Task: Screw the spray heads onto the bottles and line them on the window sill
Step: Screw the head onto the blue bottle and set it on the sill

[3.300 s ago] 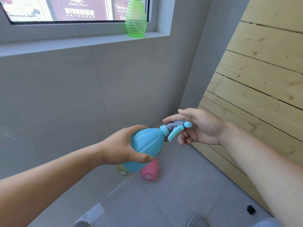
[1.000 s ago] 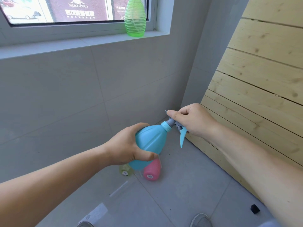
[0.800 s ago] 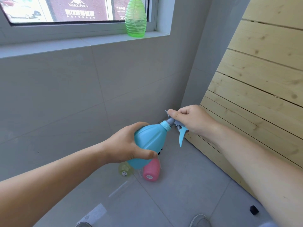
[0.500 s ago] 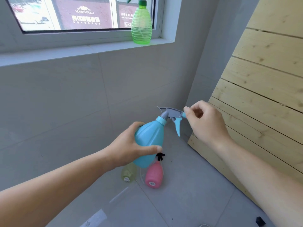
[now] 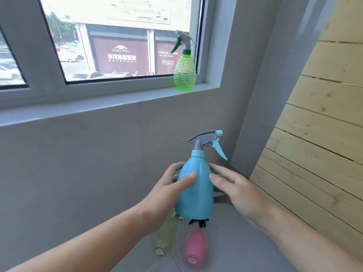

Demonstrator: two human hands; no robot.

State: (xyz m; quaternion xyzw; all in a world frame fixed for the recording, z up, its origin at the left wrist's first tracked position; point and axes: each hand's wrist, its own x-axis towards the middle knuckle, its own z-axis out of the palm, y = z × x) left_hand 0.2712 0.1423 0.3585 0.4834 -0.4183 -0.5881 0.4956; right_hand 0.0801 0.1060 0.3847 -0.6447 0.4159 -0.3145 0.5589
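I hold a blue spray bottle upright in mid-air, below the window sill. Its grey and blue spray head sits on the neck with the trigger pointing right. My left hand grips the bottle's left side, thumb across the front. My right hand rests its fingertips on the bottle's right side, fingers spread. A green spray bottle with its head on stands at the sill's right end.
On the tiled floor below lie a pink bottle and a pale yellow bottle, with a black spray head by the pink one. A slatted wooden panel leans at the right. The grey wall corner is just behind the blue bottle.
My right hand let go of the spray head and dropped to the bottle's side. The blue bottle was turned upright and raised; the view tilted up toward the window.
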